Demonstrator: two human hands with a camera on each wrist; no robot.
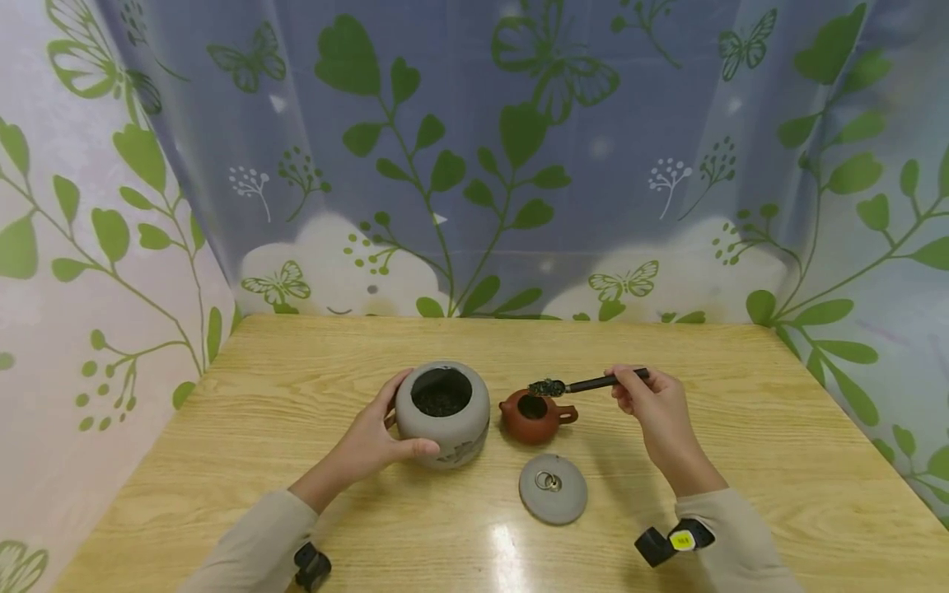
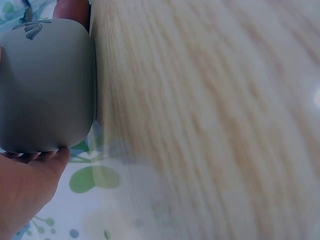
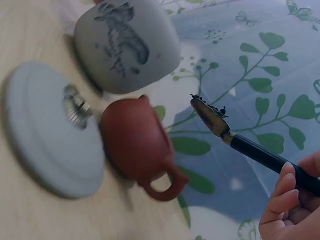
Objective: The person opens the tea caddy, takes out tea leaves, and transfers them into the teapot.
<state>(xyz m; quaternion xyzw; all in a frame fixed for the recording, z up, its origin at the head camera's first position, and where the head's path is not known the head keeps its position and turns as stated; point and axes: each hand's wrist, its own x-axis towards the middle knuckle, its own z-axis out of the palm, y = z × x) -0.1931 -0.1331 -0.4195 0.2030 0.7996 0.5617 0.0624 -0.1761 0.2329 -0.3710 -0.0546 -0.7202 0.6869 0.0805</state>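
Observation:
My left hand (image 1: pixel 378 436) grips the grey tea canister (image 1: pixel 460 432) from its left side, thumb across the front. Dark tea leaves (image 1: pixel 437 403) lie inside its open mouth. Between the fingers and thumb of my right hand (image 1: pixel 656 408) is a tea scoop (image 1: pixel 593 384) with a dark handle. Its bowl carries a heap of tea leaves (image 3: pixel 216 107) and hovers over the lidless mouth of a reddish clay teapot (image 1: pixel 530 424). That teapot stands just right of the canister, handle pointing right. In the left wrist view, fingertips (image 2: pixel 62 154) press against the canister's side.
A round grey lid (image 1: pixel 553 498) with a metal ring knob lies on the wooden table (image 1: pixel 296 354), in front of the teapot. Patterned curtains (image 1: pixel 474 165) hang behind the table and at both sides.

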